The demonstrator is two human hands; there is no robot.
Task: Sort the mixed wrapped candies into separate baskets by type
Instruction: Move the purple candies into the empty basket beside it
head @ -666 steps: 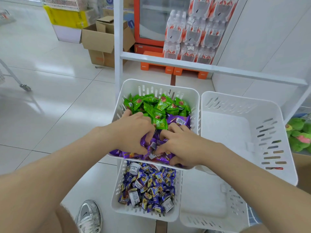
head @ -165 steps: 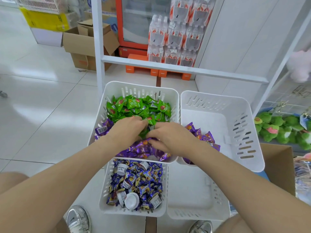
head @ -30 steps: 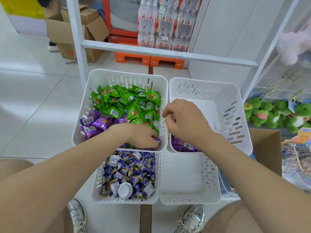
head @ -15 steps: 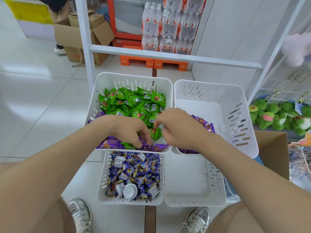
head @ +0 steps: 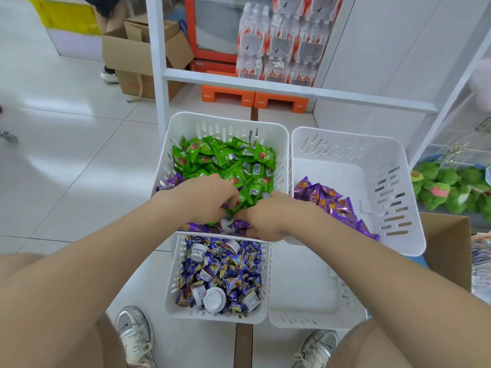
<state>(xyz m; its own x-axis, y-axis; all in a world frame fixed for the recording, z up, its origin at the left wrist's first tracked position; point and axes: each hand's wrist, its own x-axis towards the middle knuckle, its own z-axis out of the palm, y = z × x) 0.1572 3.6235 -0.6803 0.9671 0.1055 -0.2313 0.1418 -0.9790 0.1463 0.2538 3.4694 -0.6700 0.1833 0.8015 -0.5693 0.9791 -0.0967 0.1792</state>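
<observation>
Far-left white slotted plastic basket (head: pixel 228 123) on the pale tiled floor (head: pixel 66 155), packed at the back and middle with green wrapped candies (head: pixel 225 158); shiny purple wrapped candies (head: pixel 170 181) showing at its left wall and along its near edge.

Both hands down in this basket, side by side and almost touching. Left hand (head: pixel 210 195) knuckles up over the green-purple seam, fingers curled down into the wrappers; cannot tell whether pinching a piece or only raking through. Right hand (head: pixel 268 216) at the near right corner of the same basket, fingers tucked under and hidden among the purple wrappers; grip likewise impossible to tell.

In the far-right white basket (head: pixel 345 139), more shiny purple wrapped candies (head: pixel 324 197) banked loosely along the left wall and near side, partly hidden behind the right forearm.

In the near-left white basket (head: pixel 170 288), a dense mix of dark blue wrapped candies (head: pixel 239 261) and small white-lidded cups (head: pixel 214 298). Near-right white basket (head: pixel 305 288) just beside it, far end hidden beneath the far-right one.

Two silver sneakers (head: pixel 135 333) at the bottom edge, either side of the near baskets.

Beyond the baskets, a white metal shelf frame (head: pixel 159 75), orange plastic pallets (head: pixel 255 98) under shrink-wrapped bottle packs (head: pixel 279 41), and an open cardboard box (head: pixel 143 54) to the left. At the right edge, green plush toys (head: pixel 451 187) above a brown carton (head: pixel 449 248).
</observation>
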